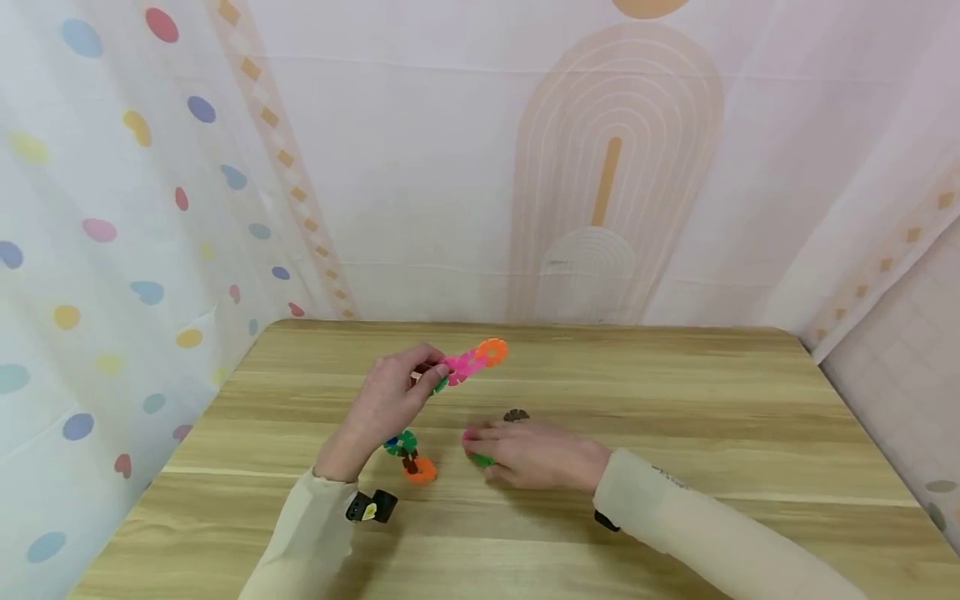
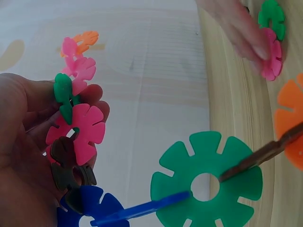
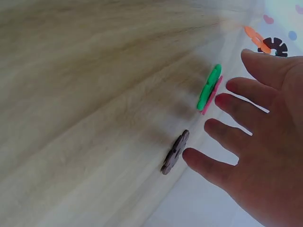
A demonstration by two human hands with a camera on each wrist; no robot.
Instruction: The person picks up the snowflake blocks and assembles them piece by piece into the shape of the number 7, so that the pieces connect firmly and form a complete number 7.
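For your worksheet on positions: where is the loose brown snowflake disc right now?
In the head view, the brown disc lies flat on the wooden table, just beyond the right hand, near centre.

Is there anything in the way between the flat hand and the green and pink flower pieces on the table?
Nothing visible is. The right hand lies open, its fingertips right beside the green piece and pink piece; only bare wooden table shows around them.

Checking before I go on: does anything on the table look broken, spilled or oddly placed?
Nothing stands out. The left hand holds a chain of plastic discs above the wooden table; the right hand lies with straight fingers by loose discs. No piece looks damaged.
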